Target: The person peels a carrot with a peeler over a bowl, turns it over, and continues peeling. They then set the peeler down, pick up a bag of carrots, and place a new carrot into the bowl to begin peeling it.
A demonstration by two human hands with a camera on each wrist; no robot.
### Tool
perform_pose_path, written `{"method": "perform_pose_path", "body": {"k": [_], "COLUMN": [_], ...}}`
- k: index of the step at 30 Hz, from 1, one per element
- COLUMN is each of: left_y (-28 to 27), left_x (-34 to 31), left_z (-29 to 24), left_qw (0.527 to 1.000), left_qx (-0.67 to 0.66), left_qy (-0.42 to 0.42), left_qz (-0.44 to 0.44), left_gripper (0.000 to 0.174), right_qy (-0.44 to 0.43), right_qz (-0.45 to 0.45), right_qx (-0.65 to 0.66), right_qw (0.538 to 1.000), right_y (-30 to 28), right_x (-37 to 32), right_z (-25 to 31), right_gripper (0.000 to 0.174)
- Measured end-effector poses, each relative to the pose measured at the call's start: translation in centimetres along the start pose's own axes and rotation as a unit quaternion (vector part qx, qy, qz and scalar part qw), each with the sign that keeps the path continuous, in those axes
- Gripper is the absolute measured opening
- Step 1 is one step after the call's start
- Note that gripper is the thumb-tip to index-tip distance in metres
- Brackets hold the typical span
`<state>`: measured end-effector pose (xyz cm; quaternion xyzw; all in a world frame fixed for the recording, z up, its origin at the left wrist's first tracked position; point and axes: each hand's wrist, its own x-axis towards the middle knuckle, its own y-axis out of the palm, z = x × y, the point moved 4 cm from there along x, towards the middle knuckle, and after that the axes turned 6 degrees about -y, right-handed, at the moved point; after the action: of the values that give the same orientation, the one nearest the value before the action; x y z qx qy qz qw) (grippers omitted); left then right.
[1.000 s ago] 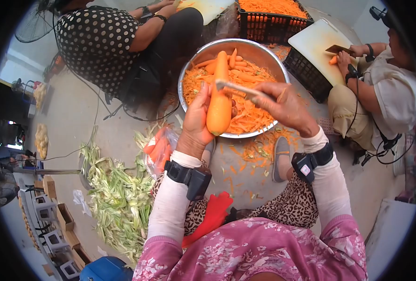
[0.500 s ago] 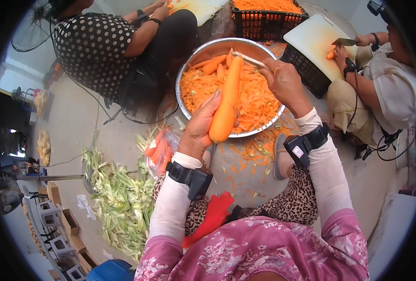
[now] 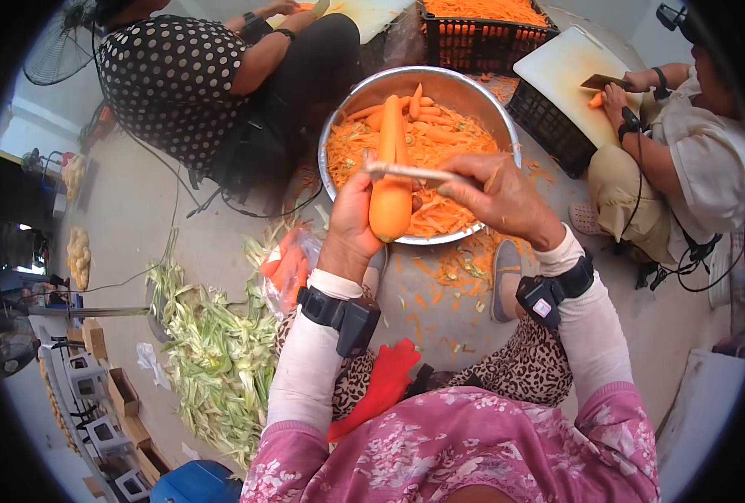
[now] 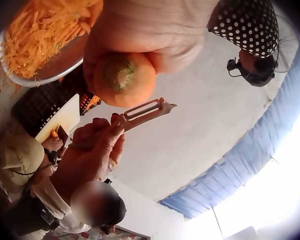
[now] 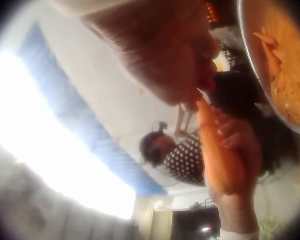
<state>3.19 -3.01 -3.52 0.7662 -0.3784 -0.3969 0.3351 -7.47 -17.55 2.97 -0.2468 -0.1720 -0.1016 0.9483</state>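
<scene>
My left hand [image 3: 349, 220] grips a large carrot [image 3: 389, 214] by its thick end, over a metal basin [image 3: 483, 105]. That stem end [image 4: 125, 82] faces the left wrist camera. In my right hand [image 3: 507, 199] is a peeler [image 4: 146, 112] with a slotted head, held by its handle. The peeler's head lies across the carrot in the head view, near the left thumb. A long facet runs along the carrot's upper part. Orange peelings [image 3: 452, 214] and several carrots [image 3: 439, 134] fill the basin.
Corn husks [image 3: 222, 360] lie heaped at left beside a plastic bag of orange things [image 3: 284, 264]. A crate of shredded carrot [image 3: 486, 38] stands behind the basin. Two people sit opposite, one cutting on a white board [image 3: 569, 71]. A red glove [image 3: 381, 390] rests on my lap.
The peeler went out to the carrot's far tip half a second ago and is now back near the left thumb. The carrot tilted right, then came upright again.
</scene>
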Motion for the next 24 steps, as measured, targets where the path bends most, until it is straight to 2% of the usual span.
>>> {"method": "perform_pose_path", "body": {"k": [1, 3, 5, 9, 11, 12, 14, 15, 17, 18, 20, 21, 23, 24], "left_y": [0.5, 0.4, -0.1, 0.3, 0.4, 0.4, 0.4, 0.7, 1.6, 1.7, 1.3, 1.2, 0.8, 0.5], "left_x": [-0.2, -0.2, 0.1, -0.2, -0.3, -0.2, 0.0, 0.0, -0.3, -0.2, -0.1, 0.0, 0.1, 0.2], "left_z": [-0.1, -0.2, -0.1, 0.4, 0.7, 0.8, 1.2, 1.2, 1.0, 0.9, 0.2, 0.1, -0.1, -0.2], "left_qw": [1.000, 0.999, 0.997, 0.997, 0.995, 0.995, 0.992, 0.992, 0.992, 0.993, 0.999, 0.999, 0.997, 0.997], "left_qx": [-0.018, -0.037, -0.048, 0.001, 0.024, 0.025, 0.060, 0.062, -0.014, -0.017, -0.014, -0.014, -0.055, -0.055], "left_qy": [-0.005, -0.011, -0.018, -0.024, -0.063, -0.064, -0.073, -0.074, -0.073, -0.071, -0.021, -0.021, -0.008, -0.008], "left_qz": [0.002, 0.003, 0.060, 0.067, 0.079, 0.079, 0.082, 0.082, 0.097, 0.098, 0.041, 0.040, 0.050, 0.050], "left_gripper": [0.045, 0.045, 0.044, 0.047, 0.046, 0.046, 0.047, 0.047, 0.047, 0.047, 0.048, 0.048, 0.047, 0.047], "right_qy": [-0.012, -0.016, -0.092, -0.054, -0.113, -0.113, -0.023, -0.022, 0.101, 0.099, 0.110, 0.110, 0.036, 0.016], "right_qz": [0.037, 0.039, -0.012, -0.046, -0.183, -0.185, -0.146, -0.147, -0.155, -0.151, -0.155, -0.155, -0.083, -0.050], "right_qx": [0.005, 0.024, -0.064, -0.127, -0.170, -0.170, -0.335, -0.334, -0.262, -0.263, -0.145, -0.144, -0.010, 0.000], "right_qw": [0.999, 0.999, 0.994, 0.989, 0.962, 0.961, 0.931, 0.931, 0.947, 0.948, 0.971, 0.971, 0.996, 0.999], "right_y": [0.4, 0.7, 0.5, -1.3, -2.9, -3.2, -3.8, -3.8, -4.3, -4.3, -4.0, -3.8, -2.3, -1.4], "right_x": [-0.2, -0.4, -0.2, 1.1, 1.8, 1.7, 1.6, 1.6, 1.4, 1.6, 1.7, 1.7, 1.5, 1.1], "right_z": [0.4, 0.4, 0.1, -1.6, -3.5, -4.5, -6.3, -6.4, -7.4, -6.7, -5.2, -4.3, -2.4, -2.0], "right_gripper": [0.016, 0.017, 0.018, 0.019, 0.019, 0.019, 0.018, 0.018, 0.018, 0.018, 0.019, 0.019, 0.019, 0.018]}}
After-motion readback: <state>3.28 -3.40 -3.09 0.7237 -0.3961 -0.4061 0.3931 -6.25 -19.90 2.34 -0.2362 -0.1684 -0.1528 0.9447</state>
